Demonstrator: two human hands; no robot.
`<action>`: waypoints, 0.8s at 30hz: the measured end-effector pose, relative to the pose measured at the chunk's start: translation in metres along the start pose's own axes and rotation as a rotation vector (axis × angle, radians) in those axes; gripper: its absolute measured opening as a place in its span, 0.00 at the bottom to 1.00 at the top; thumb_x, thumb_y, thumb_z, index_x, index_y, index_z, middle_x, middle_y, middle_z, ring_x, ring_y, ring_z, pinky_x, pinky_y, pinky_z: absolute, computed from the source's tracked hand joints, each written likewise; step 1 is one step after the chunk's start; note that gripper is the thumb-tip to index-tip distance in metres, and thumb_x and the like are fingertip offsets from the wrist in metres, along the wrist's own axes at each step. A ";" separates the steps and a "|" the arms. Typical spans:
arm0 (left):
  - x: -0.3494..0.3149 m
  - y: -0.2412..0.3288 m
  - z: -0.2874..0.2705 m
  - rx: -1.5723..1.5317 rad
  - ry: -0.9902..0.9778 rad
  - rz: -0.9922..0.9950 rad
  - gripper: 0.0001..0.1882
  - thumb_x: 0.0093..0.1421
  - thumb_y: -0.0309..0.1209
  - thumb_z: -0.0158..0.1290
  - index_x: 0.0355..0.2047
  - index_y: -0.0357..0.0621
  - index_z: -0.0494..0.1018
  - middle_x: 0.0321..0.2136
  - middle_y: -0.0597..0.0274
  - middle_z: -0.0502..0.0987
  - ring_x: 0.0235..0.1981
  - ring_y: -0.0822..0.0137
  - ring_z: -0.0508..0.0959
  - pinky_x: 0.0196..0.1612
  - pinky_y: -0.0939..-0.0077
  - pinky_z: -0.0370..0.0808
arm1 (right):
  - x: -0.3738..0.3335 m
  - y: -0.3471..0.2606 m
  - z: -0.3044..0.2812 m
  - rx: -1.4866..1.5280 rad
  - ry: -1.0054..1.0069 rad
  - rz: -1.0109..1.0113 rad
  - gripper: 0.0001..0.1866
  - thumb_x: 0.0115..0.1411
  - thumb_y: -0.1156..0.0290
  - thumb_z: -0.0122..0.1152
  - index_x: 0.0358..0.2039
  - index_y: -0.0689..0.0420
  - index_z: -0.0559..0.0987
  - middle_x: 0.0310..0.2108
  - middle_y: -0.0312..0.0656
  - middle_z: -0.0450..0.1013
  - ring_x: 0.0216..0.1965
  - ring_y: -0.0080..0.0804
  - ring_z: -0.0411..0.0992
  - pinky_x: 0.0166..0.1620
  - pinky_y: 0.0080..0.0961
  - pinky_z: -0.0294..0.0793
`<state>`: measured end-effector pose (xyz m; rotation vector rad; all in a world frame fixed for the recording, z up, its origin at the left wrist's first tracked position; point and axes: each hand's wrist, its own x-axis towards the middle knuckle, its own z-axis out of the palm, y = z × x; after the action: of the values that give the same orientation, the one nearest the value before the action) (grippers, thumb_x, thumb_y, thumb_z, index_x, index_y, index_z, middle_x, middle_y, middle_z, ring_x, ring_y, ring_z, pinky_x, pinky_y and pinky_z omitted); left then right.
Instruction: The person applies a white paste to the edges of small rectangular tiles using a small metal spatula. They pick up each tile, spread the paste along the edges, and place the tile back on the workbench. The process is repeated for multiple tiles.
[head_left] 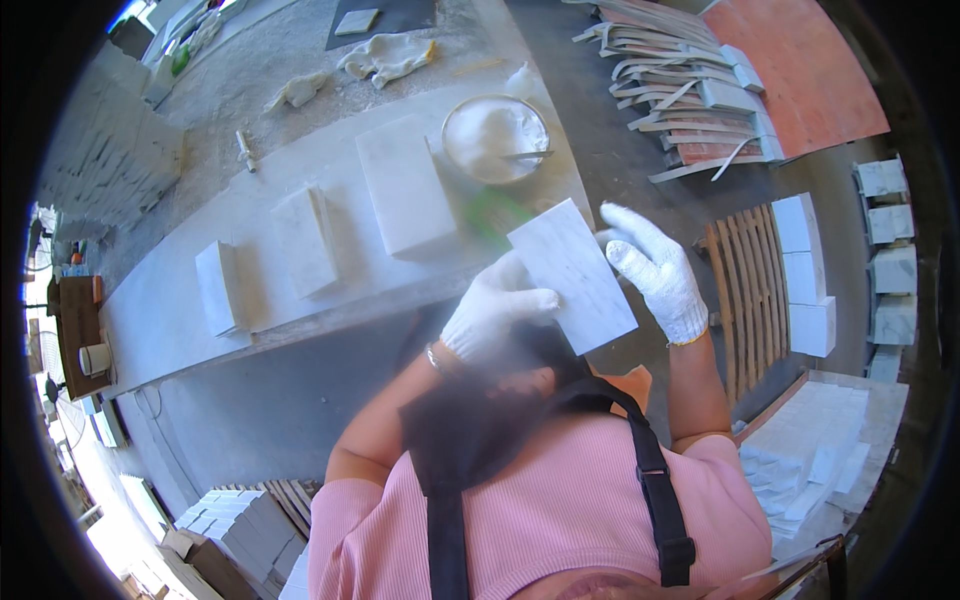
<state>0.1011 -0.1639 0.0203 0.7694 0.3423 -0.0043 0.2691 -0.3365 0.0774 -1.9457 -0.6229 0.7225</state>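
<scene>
A rectangular white marble tile with grey veins is tilted in front of my chest, above the table's front edge. My left hand, in a white knit glove, grips its left side, thumb on the near face and the other fingers mostly hidden behind. My right hand, gloved too, is beside the tile's upper right edge with its fingers apart; whether a fingertip touches the edge I cannot tell. Beyond the tile, a round bowl of white material has a flat-bladed tool across its rim. A blurred green thing lies nearer.
On the table stand a large marble stack, a smaller stack and another at left. Crumpled gloves lie farther back. A wooden pallet with white blocks and bundled strips are at right.
</scene>
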 end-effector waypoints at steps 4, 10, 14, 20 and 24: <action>0.007 0.000 -0.003 -0.011 -0.038 -0.018 0.39 0.57 0.35 0.71 0.65 0.36 0.68 0.46 0.61 0.80 0.43 0.69 0.80 0.42 0.74 0.77 | -0.006 0.006 0.004 0.211 -0.136 0.072 0.25 0.70 0.67 0.63 0.63 0.69 0.77 0.54 0.46 0.80 0.53 0.29 0.78 0.58 0.28 0.76; 0.011 -0.007 -0.007 -0.048 -0.092 -0.041 0.39 0.56 0.38 0.72 0.64 0.36 0.68 0.45 0.62 0.79 0.41 0.70 0.79 0.40 0.75 0.77 | -0.009 0.003 0.010 0.243 -0.126 0.040 0.24 0.70 0.68 0.63 0.61 0.70 0.77 0.53 0.46 0.80 0.54 0.30 0.78 0.59 0.29 0.77; 0.014 -0.007 -0.009 -0.057 -0.121 -0.068 0.39 0.56 0.39 0.72 0.63 0.36 0.69 0.44 0.62 0.80 0.40 0.70 0.79 0.39 0.76 0.77 | -0.008 0.000 0.010 0.219 -0.115 0.046 0.24 0.69 0.68 0.61 0.62 0.68 0.78 0.53 0.47 0.81 0.51 0.30 0.80 0.56 0.28 0.78; 0.014 -0.014 -0.010 -0.051 -0.134 -0.015 0.35 0.59 0.40 0.70 0.62 0.37 0.70 0.43 0.62 0.80 0.38 0.70 0.79 0.38 0.76 0.78 | -0.009 0.000 0.013 0.235 -0.116 0.051 0.24 0.69 0.68 0.61 0.62 0.68 0.78 0.53 0.47 0.81 0.51 0.30 0.80 0.55 0.29 0.78; 0.018 -0.024 -0.024 -0.029 -0.030 -0.058 0.25 0.68 0.42 0.61 0.58 0.38 0.73 0.42 0.63 0.80 0.38 0.70 0.80 0.39 0.73 0.79 | -0.011 0.006 0.011 0.225 -0.107 0.057 0.23 0.69 0.68 0.62 0.60 0.68 0.79 0.51 0.45 0.82 0.51 0.28 0.79 0.55 0.28 0.78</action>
<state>0.1075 -0.1623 -0.0172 0.7297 0.3350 -0.0649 0.2546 -0.3400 0.0709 -1.7317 -0.5278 0.8976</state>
